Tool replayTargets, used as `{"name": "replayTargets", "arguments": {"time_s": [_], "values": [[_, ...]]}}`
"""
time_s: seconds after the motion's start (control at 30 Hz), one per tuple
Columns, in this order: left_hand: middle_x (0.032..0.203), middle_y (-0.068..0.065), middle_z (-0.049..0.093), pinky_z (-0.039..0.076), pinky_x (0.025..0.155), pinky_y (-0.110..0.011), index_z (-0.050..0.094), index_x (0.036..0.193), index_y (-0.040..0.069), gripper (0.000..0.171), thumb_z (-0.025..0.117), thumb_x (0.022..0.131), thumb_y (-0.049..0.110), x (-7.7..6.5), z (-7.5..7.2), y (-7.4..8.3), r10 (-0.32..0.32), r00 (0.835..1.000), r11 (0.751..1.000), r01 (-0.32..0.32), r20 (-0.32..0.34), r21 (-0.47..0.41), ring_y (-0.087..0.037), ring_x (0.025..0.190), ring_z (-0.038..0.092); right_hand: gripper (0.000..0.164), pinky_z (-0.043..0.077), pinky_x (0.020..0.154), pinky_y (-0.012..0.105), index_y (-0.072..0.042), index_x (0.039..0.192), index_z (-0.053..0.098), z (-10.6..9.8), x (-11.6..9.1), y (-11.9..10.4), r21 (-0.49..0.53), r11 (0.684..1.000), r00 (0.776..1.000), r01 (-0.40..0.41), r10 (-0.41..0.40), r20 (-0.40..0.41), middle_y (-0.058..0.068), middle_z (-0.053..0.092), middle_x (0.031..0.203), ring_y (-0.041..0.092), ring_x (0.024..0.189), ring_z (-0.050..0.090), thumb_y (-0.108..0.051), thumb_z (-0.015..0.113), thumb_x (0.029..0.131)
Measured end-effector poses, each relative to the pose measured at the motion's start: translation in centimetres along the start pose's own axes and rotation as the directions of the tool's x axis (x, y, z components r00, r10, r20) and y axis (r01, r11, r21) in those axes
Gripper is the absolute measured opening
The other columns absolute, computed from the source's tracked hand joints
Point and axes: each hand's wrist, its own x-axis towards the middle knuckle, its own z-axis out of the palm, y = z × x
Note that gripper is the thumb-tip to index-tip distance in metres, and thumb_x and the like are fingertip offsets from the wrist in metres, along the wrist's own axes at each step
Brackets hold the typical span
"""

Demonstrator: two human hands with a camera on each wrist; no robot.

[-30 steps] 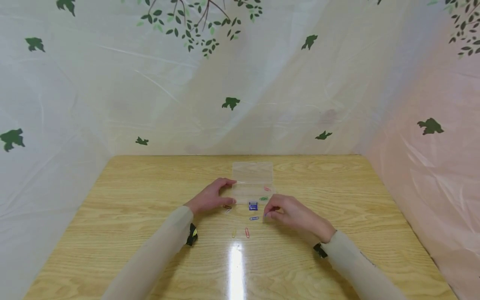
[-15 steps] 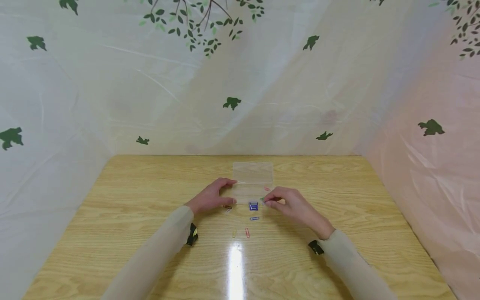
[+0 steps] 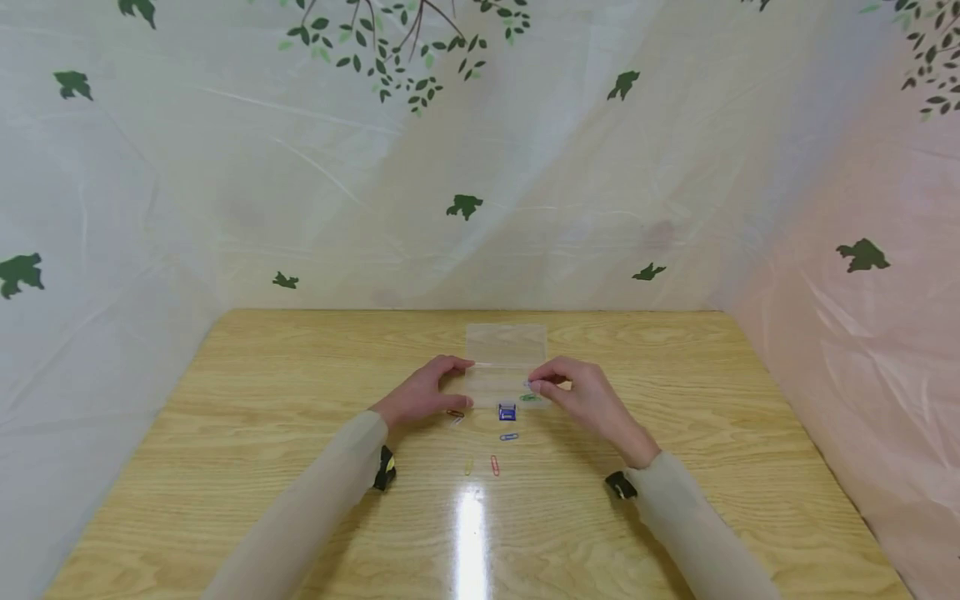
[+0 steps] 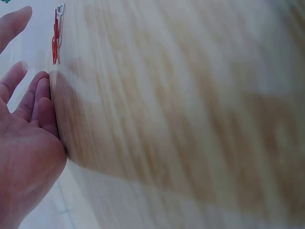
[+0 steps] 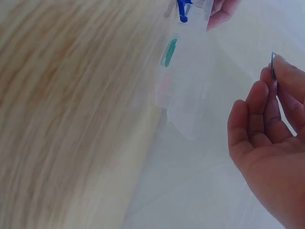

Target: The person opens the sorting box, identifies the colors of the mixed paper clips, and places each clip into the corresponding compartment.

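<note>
A clear plastic box (image 3: 495, 386) lies on the table with its lid (image 3: 506, 343) folded back. My left hand (image 3: 422, 390) holds its left end, thumb at the front edge and forefinger at the back. My right hand (image 3: 581, 392) pinches a blue paper clip (image 5: 273, 69) between thumb and forefinger, over the right part of the box. Inside the box, a green paper clip (image 3: 529, 398) lies near the front right corner. A faint pink patch shows through the wall in the right wrist view. On the front edge sits a blue clasp (image 3: 507, 412).
In front of the box lie a blue paper clip (image 3: 509, 437), a red one (image 3: 495, 465) and a yellow one (image 3: 468, 467). A brown clip (image 3: 454, 413) and a white clip (image 3: 457, 422) lie by the left thumb. Wood table (image 3: 337, 350); patterned curtain (image 3: 360, 225) behind.
My right hand has carried the blue clip from the table, right of the other blue clip, up and away over the box, covering the pink clip. The left hand stays put.
</note>
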Motion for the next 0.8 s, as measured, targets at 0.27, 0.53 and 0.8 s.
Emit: {"name": "replayTargets", "arguments": {"time_s": [0.27,0.53,0.8], "values": [[0.149,-0.006,0.053,0.031,0.121,-0.046,0.052,0.151,0.017,0.067,0.079,0.093,0.035,0.0,0.0,0.1,0.006,1.0,1.0,-0.006,0.0,0.018,-0.026,0.143,0.044,0.008,0.058,0.076,0.033,-0.013,0.105,0.077,0.0,0.8,0.0,-0.001,1.0,0.999,-0.028,0.028,-0.021,-0.003,0.074,0.101,0.015,0.094,0.068,-0.015,0.072,0.099],[0.15,-0.006,0.053,0.031,0.121,-0.047,0.051,0.152,0.017,0.068,0.079,0.093,0.035,-0.4,0.1,0.3,-0.007,1.0,1.0,0.007,-0.003,0.013,-0.026,0.143,0.044,0.01,0.058,0.082,0.039,-0.011,0.106,0.078,0.2,1.6,0.4,-0.012,1.0,0.999,-0.013,0.013,-0.038,-0.002,0.074,0.103,0.016,0.093,0.068,-0.016,0.071,0.1],[0.151,-0.006,0.052,0.031,0.121,-0.047,0.05,0.153,0.018,0.068,0.078,0.093,0.035,-0.8,0.3,0.5,-0.012,1.0,1.0,0.012,-0.005,0.015,-0.027,0.144,0.043,0.012,0.057,0.078,0.034,-0.009,0.108,0.077,0.6,2.4,0.9,-0.003,1.0,1.0,-0.023,0.023,-0.014,-0.001,0.073,0.1,0.015,0.088,0.066,-0.015,0.07,0.1]]}}
